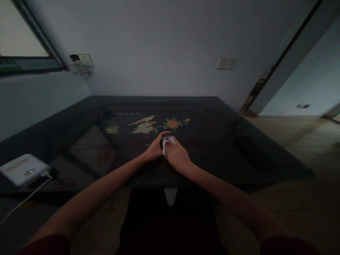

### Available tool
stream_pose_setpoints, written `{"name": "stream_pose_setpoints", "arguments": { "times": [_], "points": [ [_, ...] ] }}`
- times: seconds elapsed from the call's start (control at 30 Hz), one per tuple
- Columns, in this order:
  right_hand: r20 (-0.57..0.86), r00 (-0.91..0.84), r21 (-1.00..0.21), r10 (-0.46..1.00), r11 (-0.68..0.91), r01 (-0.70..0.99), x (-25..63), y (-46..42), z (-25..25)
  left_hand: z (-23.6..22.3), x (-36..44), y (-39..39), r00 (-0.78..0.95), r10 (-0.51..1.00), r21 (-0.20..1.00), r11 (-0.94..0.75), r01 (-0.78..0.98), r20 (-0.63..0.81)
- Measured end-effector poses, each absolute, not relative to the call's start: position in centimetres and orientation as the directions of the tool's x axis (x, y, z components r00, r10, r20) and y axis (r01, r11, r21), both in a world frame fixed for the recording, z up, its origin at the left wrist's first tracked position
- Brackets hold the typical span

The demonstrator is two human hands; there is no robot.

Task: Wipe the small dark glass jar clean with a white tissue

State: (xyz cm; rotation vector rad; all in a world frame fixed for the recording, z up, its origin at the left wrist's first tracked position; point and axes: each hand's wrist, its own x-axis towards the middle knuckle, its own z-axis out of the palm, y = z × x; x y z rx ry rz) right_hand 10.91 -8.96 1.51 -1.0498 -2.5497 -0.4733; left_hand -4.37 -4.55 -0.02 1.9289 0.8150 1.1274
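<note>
My left hand (154,148) is wrapped round the left side of a small dark round thing with a shiny rim (161,142), perhaps a cup or bowl. A crumpled white tissue (169,139) is in the fingers of my right hand (179,156), pressed against its opening. Both hands meet near the middle of a dark glossy table (207,156), just above its front part. Most of the round thing is hidden by the hands and the tissue, so its exact kind cannot be made out.
A white box-shaped device (25,168) with a cable (29,197) sits at the left. On the right lies a dark flat object (253,152). Bird and flower pictures (145,125) decorate the tabletop. Sockets (227,63) are on the wall behind.
</note>
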Motion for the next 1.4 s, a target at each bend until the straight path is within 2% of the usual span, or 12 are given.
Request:
{"name": "stream_pose_setpoints", "arguments": {
  "times": [0.17,0.27,0.5,0.73,0.87,1.03,1.13,1.23,1.4],
  "points": [
    [0.454,-0.584,0.205,0.673,0.56,0.803,10.6,-9.2,1.0,0.1,-4.2,-4.7,0.439,0.779,0.816,-0.557,0.154,0.448],
    [0.424,-0.595,0.211,0.683,0.564,0.798,10.6,-9.5,1.4,0.0,-4.2,-4.6,0.436,0.774,0.804,-0.571,0.168,0.458],
    [0.418,-0.62,0.086,0.664,0.65,0.755,11.1,-9.8,1.8,-0.4,-4.4,-4.4,0.427,0.781,0.795,-0.573,0.197,0.457],
    [0.481,-0.532,0.101,0.697,0.559,0.823,10.5,-9.7,1.1,0.1,-4.2,-4.6,0.418,0.767,0.758,-0.609,0.233,0.488],
    [0.522,-0.498,0.146,0.692,0.503,0.852,9.7,-10.0,1.2,0.6,-4.2,-5.1,0.342,0.753,0.694,-0.654,0.301,0.562],
    [0.543,-0.539,0.182,0.644,0.537,0.824,9.6,-10.3,1.8,0.9,-4.1,-5.5,0.261,0.737,0.637,-0.672,0.379,0.623],
    [0.532,-0.577,0.111,0.62,0.624,0.774,10.2,-10.3,2.3,0.8,-4.1,-5.4,0.253,0.745,0.65,-0.664,0.369,0.617],
    [0.524,-0.574,-0.03,0.629,0.687,0.726,10.7,-10.4,2.7,0.5,-4.2,-5.2,0.252,0.757,0.683,-0.653,0.328,0.603],
    [0.523,-0.503,-0.248,0.688,0.687,0.683,10.4,-10.3,2.8,0.4,-4.3,-5.0,0.198,0.751,0.67,-0.654,0.351,0.63]
  ]
}}
